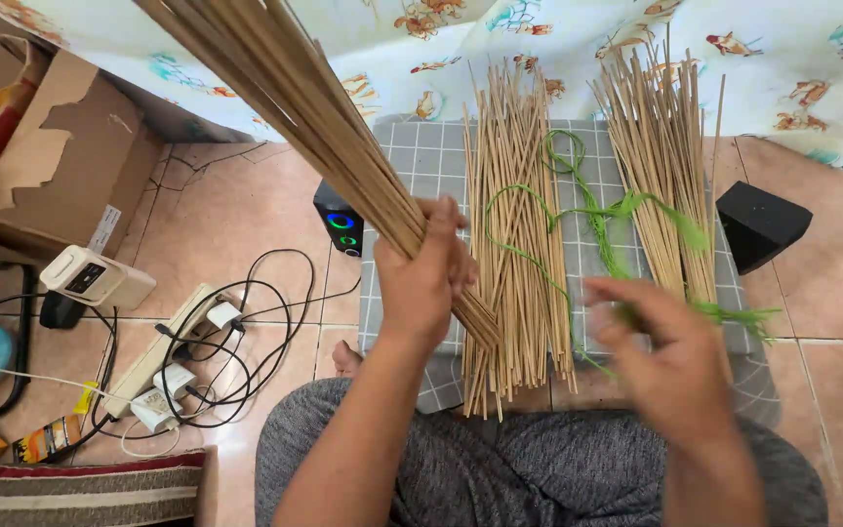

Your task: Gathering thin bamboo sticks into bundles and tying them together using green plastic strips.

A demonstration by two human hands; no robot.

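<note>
The left hand (423, 276) has its fingers clamped around a thick bundle of sticks (290, 93), held tilted up and away to the left over the grey checked mat (420, 161). The right hand (670, 356) is blurred, fingers loosely spread near the green string (626, 210); whether it grips anything I cannot tell. To do this well, I judge the bundle wants a firm grip near its lower end, so the ends stay even. Counted: one bundle in hand, two loose piles of sticks lying on the mat, a middle pile (517, 234) and a right pile (663, 166), with green string draped across both
</note>
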